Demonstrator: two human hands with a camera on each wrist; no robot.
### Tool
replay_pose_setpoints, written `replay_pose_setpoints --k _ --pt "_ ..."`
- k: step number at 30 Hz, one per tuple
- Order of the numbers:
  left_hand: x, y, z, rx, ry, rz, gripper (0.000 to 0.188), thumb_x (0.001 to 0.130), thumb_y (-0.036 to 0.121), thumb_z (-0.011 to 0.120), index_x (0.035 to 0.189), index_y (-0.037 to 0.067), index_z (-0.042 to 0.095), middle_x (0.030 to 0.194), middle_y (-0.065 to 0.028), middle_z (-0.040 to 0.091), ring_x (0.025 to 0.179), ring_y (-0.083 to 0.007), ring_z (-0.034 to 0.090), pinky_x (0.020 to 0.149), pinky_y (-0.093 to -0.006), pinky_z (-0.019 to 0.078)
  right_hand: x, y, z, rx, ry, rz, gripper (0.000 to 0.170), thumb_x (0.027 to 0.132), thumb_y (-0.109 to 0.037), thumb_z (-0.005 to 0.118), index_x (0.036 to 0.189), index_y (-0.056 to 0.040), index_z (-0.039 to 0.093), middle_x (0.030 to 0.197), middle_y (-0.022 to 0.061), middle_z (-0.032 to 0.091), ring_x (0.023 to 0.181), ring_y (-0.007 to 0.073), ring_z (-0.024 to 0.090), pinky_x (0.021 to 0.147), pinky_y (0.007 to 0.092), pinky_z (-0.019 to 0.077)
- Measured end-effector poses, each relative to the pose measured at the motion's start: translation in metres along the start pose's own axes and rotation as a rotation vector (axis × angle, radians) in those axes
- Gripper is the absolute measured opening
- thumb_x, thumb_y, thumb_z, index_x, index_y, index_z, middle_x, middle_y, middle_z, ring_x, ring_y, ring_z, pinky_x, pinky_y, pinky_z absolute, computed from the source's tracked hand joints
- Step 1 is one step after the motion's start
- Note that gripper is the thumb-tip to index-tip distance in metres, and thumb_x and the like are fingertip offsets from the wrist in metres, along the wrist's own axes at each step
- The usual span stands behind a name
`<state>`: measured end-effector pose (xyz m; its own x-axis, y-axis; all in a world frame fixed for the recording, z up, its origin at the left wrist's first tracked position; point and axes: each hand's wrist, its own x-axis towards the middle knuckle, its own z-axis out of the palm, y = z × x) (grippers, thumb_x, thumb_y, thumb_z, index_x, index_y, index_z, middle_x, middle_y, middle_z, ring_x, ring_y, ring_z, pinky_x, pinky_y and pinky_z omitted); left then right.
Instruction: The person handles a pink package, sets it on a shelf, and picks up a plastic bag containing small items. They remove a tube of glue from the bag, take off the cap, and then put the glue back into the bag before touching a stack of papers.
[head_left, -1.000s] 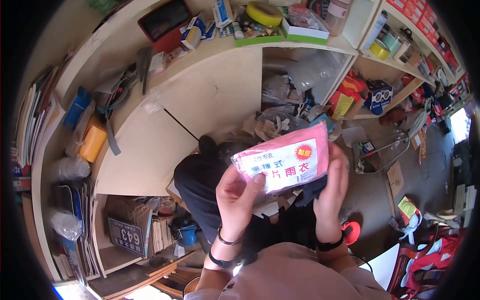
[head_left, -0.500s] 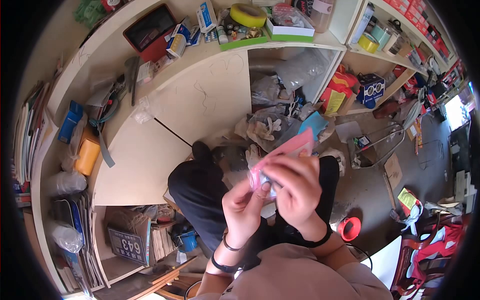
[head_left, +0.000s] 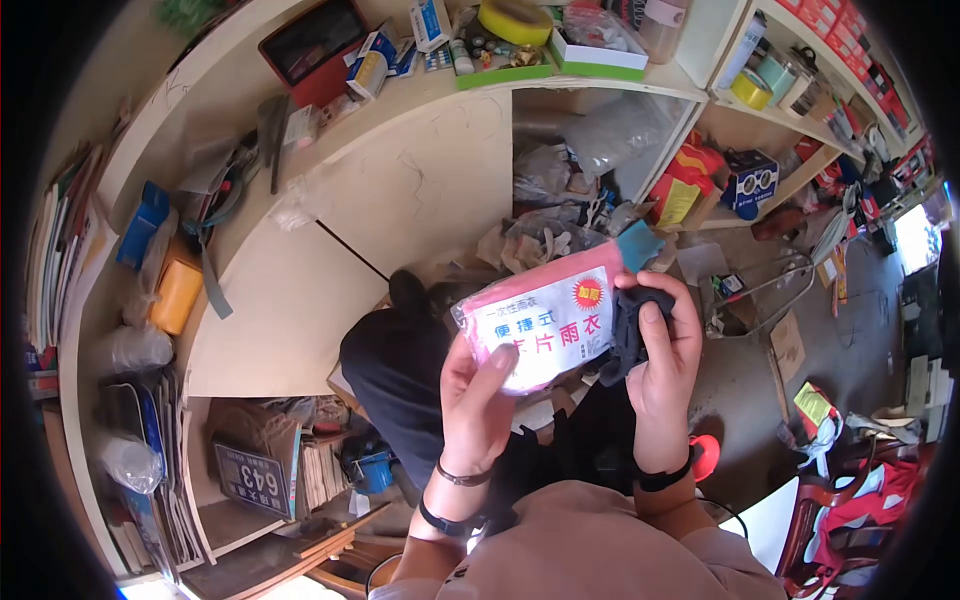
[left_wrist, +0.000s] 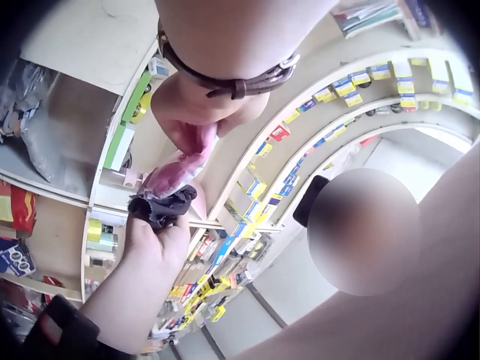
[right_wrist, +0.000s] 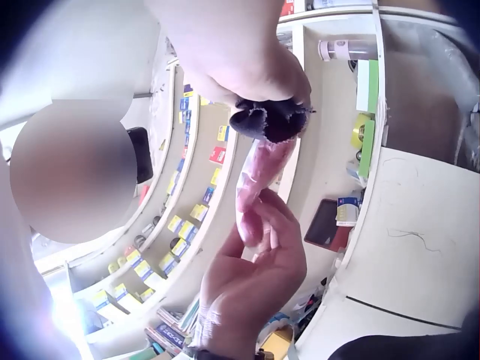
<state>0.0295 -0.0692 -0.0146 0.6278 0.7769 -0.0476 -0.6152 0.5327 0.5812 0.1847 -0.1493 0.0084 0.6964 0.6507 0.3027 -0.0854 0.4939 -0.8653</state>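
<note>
Pink packet (head_left: pixel 541 318), white label with blue and red print, red starburst. Dark, near-black cloth (head_left: pixel 640 325). I also see a yellow tape roll (head_left: pixel 514 22), orange case (head_left: pixel 176 294), blue bucket (head_left: pixel 374 472).

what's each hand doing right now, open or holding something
Left hand: closed on the pink packet, thumb over its front.
Right hand: closed on the crumpled dark cloth, at the packet's other end.
</note>
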Motion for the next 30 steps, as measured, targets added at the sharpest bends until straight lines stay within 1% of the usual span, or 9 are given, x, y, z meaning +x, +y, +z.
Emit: replay_pose_setpoints --k 1,4,7,8,10,12,14,19,30 --pt "-0.001 0.002 0.0 -0.143 -0.059 -0.066 0.048 0.088 0.005 0.064 0.133 0.001 0.048 0.127 -0.0108 0.057 0.118 -0.0194 0.054 0.104 -0.0373 0.0399 0.0 0.0 0.002 -0.029 0.038 -0.007 0.023 0.095 -0.004 0.054 0.116 0.0029 0.056 0.112 0.0143 0.063 0.107 0.0177 0.059 0.097 0.0302 0.0439" --pt "-0.005 -0.012 -0.004 -0.186 -0.156 -0.032 0.054 0.086 0.007 0.066 0.135 0.002 0.044 0.13 -0.0117 0.054 0.12 -0.0218 0.053 0.107 -0.0409 0.0372 -0.004 0.004 0.008 -0.075 0.097 -0.009 0.023 0.095 -0.003 0.054 0.116 0.0031 0.056 0.113 0.0149 0.064 0.109 0.0195 0.059 0.099 0.0321 0.0424" --pt "-0.007 -0.02 0.003 -0.139 -0.074 -0.074 0.04 0.095 0.009 0.058 0.133 0.003 0.046 0.127 -0.0086 0.057 0.119 -0.0202 0.053 0.105 -0.0397 0.039 -0.008 0.005 0.018 -0.336 0.127 -0.141 0.019 0.093 -0.003 0.054 0.11 0.0031 0.06 0.113 0.0154 0.065 0.109 0.0224 0.059 0.1 0.0338 0.0413" --pt "-0.007 -0.02 0.007 -0.156 -0.035 -0.094 0.037 0.097 0.011 0.056 0.132 0.003 0.047 0.126 -0.008 0.057 0.118 -0.0198 0.053 0.104 -0.0392 0.0397 -0.009 0.004 0.022 -0.532 0.158 -0.276 0.018 0.087 -0.001 0.059 0.104 0.0011 0.064 0.109 0.0122 0.068 0.107 0.0244 0.06 0.101 0.0361 0.0395" --pt "-0.006 -0.019 0.01 -0.152 -0.011 -0.083 0.035 0.098 0.013 0.054 0.131 0.003 0.047 0.125 -0.0077 0.057 0.118 -0.0194 0.054 0.103 -0.0383 0.0407 -0.016 -0.003 0.021 -0.936 0.019 -0.58 0.024 0.08 0.001 0.064 0.103 -0.0033 0.067 0.102 0.0072 0.071 0.105 0.0235 0.059 0.098 0.0349 0.0382" --pt "-0.006 -0.019 0.012 -0.153 0.01 -0.074 0.034 0.099 0.015 0.053 0.13 0.004 0.048 0.125 -0.0074 0.057 0.117 -0.0191 0.054 0.102 -0.0374 0.0418 -0.025 -0.003 0.032 -0.964 -0.187 -0.536 0.021 0.075 -0.005 0.071 0.095 -0.0117 0.073 0.097 -0.0004 0.073 0.093 0.0169 0.054 0.085 0.0278 0.0366" --pt "-0.01 -0.014 0.012 -0.172 -0.012 -0.111 0.032 0.1 0.016 0.052 0.129 0.004 0.048 0.123 -0.0067 0.058 0.117 -0.0182 0.054 0.1 -0.0365 0.0435 -0.027 0.01 0.034 -1.026 -0.16 -0.601 0.017 0.077 -0.006 0.07 0.091 -0.0126 0.074 0.098 -0.0012 0.073 0.089 0.0154 0.052 0.082 0.028 0.0357" --pt "-0.005 -0.019 0.011 -0.201 0.006 -0.153 0.032 0.1 0.015 0.05 0.13 0.003 0.046 0.123 -0.0097 0.057 0.112 -0.0213 0.059 0.095 -0.0364 0.0512 -0.015 0.019 0.02 -0.991 -0.095 -0.654 0.021 0.078 -0.002 0.066 0.098 -0.009 0.072 0.097 0.004 0.073 0.081 0.0139 0.055 0.078 0.0284 0.0355" --pt "0.001 -0.018 0.01 -0.313 0.059 -0.329 0.039 0.1 0.015 0.048 0.134 -0.001 0.039 0.129 -0.0159 0.053 0.121 -0.0298 0.055 0.102 -0.0473 0.0481 -0.002 0.019 0.005 -0.906 0.119 -0.546 0.023 0.079 0.003 0.068 0.1 -0.0057 0.071 0.097 0.0043 0.071 0.079 0.0195 0.051 0.075 0.029 0.0408"
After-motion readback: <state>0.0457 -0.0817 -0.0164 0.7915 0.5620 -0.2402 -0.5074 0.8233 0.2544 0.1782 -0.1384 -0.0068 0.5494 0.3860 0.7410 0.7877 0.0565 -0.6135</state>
